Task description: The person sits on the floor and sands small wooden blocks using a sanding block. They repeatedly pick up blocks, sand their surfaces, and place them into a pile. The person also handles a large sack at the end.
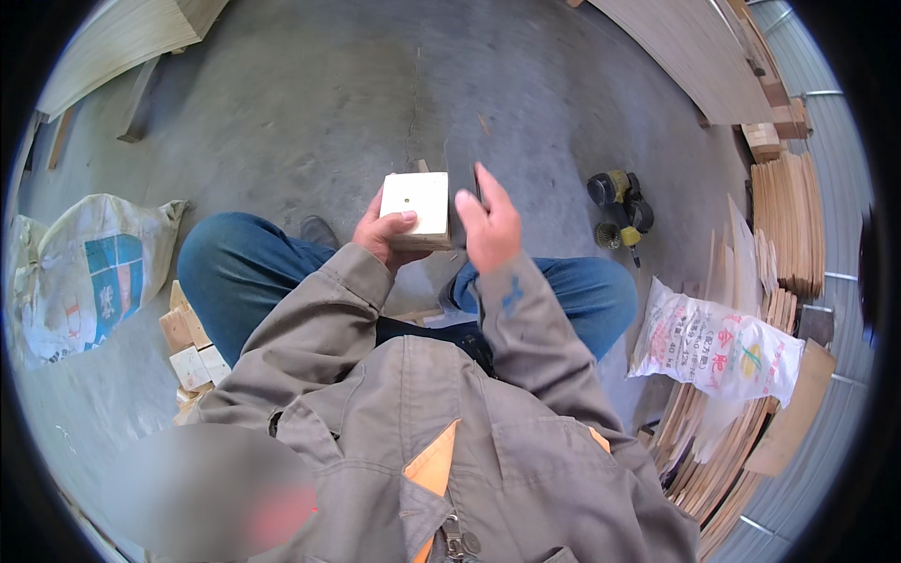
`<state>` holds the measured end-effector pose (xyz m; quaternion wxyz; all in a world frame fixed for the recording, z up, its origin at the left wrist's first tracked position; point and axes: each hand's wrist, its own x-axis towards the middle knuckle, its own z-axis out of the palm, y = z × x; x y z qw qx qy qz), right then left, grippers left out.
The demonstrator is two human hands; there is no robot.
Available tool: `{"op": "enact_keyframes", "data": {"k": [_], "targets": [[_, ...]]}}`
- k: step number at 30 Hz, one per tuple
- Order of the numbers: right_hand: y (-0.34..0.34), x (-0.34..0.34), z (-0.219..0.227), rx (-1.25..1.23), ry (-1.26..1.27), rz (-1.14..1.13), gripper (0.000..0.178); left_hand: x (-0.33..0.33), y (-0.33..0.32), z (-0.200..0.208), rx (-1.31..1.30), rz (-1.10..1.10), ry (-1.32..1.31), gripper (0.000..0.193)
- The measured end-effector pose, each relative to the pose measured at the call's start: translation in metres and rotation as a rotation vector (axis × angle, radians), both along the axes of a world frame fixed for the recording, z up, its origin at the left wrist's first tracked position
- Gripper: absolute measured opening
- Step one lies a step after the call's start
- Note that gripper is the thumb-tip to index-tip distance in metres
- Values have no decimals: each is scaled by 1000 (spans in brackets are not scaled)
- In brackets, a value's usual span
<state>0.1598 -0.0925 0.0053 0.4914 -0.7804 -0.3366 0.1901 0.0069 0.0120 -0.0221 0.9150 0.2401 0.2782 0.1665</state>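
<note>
My left hand (383, 228) is closed round a square wooden block (419, 199), its thumb lying over the near left corner. The block's pale top face has a small dark hole near the middle, and its near side looks like bare wood. Just to the right of the block, my right hand (494, 228) is raised with index finger and thumb apart. A narrow gap separates it from the block, and I see nothing held in it. Its lower fingers are partly hidden.
A yellow-and-black cordless power tool (619, 202) lies on the concrete floor to the right. Beyond it are a white printed sack (718, 345) and stacked wood strips (786, 225). Left are another sack (103, 272) and a pile of wooden blocks (192, 361). Board stacks (122, 56) stand far off.
</note>
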Motion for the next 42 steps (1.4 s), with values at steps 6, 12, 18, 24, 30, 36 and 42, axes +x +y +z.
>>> {"op": "enact_keyframes", "data": {"k": [6, 12, 18, 24, 30, 36, 42], "targets": [[-1, -12, 16, -23, -54, 49, 56, -1, 6, 1, -20, 95, -51, 77], [-42, -46, 22, -25, -111, 116, 56, -1, 8, -5, -69, 180, -12, 75], [2, 12, -9, -30, 118, -81, 54, 2, 1, 7, 47, 54, -46, 94], [-12, 24, 7, 49, 133, -164, 51, 7, 2, -2, 54, 58, -82, 106], [-1, 17, 12, -17, 32, -110, 49, 5, -1, -11, 94, 44, -89, 101], [-27, -7, 15, -92, -98, 10, 49, 3, 1, -10, 104, 117, -8, 98], [-37, -14, 16, -105, -63, 10, 50, 5, 3, -11, 142, 110, 2, 98]]}}
